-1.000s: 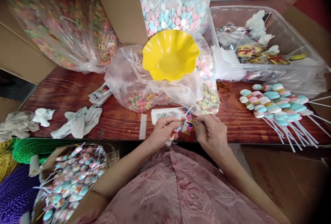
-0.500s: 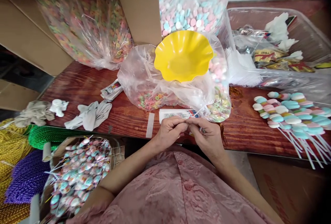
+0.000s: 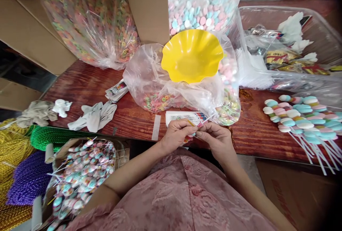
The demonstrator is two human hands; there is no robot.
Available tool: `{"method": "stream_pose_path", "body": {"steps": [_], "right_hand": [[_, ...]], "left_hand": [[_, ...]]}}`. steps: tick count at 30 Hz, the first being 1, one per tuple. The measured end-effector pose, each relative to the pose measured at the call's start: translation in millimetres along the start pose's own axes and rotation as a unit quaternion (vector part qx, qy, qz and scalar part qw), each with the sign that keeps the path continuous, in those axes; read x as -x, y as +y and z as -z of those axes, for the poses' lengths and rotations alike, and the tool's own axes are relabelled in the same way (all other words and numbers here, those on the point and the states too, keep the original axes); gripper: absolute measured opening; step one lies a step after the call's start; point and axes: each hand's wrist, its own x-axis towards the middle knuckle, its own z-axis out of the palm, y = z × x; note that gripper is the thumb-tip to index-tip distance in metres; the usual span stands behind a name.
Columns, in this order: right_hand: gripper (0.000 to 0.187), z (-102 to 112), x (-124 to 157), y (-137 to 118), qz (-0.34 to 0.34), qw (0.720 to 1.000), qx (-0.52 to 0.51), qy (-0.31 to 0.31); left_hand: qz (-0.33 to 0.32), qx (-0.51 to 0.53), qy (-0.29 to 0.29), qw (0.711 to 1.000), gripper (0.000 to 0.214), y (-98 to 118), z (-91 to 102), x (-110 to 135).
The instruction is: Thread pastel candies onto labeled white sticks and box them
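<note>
In front of my body, my left hand is closed around a candy skewer; its pink and coloured pieces peek out below the fingers. The skewer's white stick points up and right between the hands. A thin gold twist tie juts out by my left fingertips. My right hand is closed too, thumb and fingers pinched at the base of the stick, against the left fingertips. Whether it grips the tie as well is hidden. Just beyond lies a white packet of printed bags.
A yellow wavy bowl sits on plastic bags of candy. Unwrapped candy skewers lie right, below a clear bin. Gloves lie left. A box of wrapped skewers stands below the table's left edge, beside coloured cords.
The white stick and gold tie now show between my hands, which were hiding them. My right hand has turned slightly and its fingertips have shifted. The view has moved a little.
</note>
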Motion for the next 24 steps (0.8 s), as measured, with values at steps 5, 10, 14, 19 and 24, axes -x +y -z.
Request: {"method": "stream_pose_path", "body": {"steps": [5,10,14,19,24], "right_hand": [[0.024,13,-9,1,-0.067,0.992,-0.079,-0.073],[0.028,32,-18,-13,0.034,0.970,0.077,-0.228],[0.022,38,-12,-37,0.375,0.834,0.309,-0.260],[0.021,33,-4,-62,0.580,0.658,0.373,-0.304],[0.027,26,-12,-71,0.610,0.625,0.360,-0.328]], "left_hand": [[-0.099,-0.117,-0.062,0.986,0.028,8,-0.1,-1],[0.058,-0.098,-0.149,0.982,0.030,21,3.3,-3],[0.217,-0.047,-0.236,0.946,0.019,29,9.2,-4],[0.341,0.001,-0.360,0.868,0.016,30,12.5,-3],[0.352,-0.026,-0.423,0.834,0.024,36,13.2,-8]]}}
